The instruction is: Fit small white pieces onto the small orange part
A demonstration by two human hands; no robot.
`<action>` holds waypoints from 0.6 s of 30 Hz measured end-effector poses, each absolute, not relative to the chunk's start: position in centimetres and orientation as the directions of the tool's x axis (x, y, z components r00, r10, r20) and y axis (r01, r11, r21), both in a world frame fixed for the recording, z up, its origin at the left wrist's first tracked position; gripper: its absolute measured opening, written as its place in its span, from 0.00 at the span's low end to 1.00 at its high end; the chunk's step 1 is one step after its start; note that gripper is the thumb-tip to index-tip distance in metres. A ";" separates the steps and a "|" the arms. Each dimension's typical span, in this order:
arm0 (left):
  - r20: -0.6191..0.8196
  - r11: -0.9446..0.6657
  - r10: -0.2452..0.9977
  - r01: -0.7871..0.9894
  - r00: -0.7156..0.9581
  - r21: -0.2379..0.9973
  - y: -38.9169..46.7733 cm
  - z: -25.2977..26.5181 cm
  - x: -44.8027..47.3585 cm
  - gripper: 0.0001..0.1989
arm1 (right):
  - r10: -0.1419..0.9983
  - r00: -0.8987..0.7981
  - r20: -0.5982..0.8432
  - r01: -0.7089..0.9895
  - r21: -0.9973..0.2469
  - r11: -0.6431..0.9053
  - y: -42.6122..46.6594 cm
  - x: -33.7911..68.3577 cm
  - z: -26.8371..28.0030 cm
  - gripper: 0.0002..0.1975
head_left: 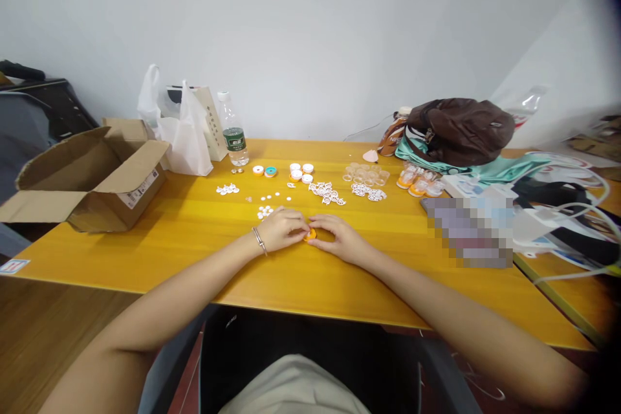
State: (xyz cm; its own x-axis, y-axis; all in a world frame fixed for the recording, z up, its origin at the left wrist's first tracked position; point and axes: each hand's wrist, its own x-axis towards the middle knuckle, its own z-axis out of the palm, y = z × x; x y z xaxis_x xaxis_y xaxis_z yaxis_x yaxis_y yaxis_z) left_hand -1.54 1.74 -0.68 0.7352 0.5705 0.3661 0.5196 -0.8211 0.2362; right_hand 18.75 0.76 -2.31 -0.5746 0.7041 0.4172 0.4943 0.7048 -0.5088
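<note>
- Near the tabletop (194,252) middle, left hand (281,229) and right hand (339,237) pinch one small orange piece (310,235) together.
- Bare wood runs to the near edge; white bits (264,211) lie just behind.

Left hand (284,228) and right hand (338,237) pinch a small orange piece (310,235) together on the yellow table (194,233)

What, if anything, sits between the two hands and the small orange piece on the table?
Nothing visible does. The left hand and right hand both meet at the orange piece, fingertips touching it; the white bits lie behind, apart.
</note>
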 end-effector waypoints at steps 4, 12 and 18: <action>0.376 -0.866 0.494 0.484 0.784 0.129 1.6 -0.5 -1.7 0.11 | 0.708 -0.565 0.424 0.491 -0.516 0.702 0.8 18.7 -2.5 0.15; 0.407 -0.809 0.575 0.418 0.710 0.414 1.7 -0.7 -1.4 0.11 | 0.713 -0.557 0.426 0.487 -0.527 0.696 0.8 18.8 -2.4 0.15; 0.354 -0.724 0.669 0.466 0.653 0.508 1.6 -0.6 -1.9 0.12 | 0.723 -0.544 0.427 0.487 -0.541 0.686 0.6 18.8 -2.3 0.15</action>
State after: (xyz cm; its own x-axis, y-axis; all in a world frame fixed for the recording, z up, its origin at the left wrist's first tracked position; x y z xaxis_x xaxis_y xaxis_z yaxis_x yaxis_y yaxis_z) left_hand -1.88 1.64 -0.63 0.6535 0.6689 0.3543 0.4662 -0.7244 0.5078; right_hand 18.80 0.63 -2.34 -0.5438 0.7226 0.4267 0.4872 0.6859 -0.5405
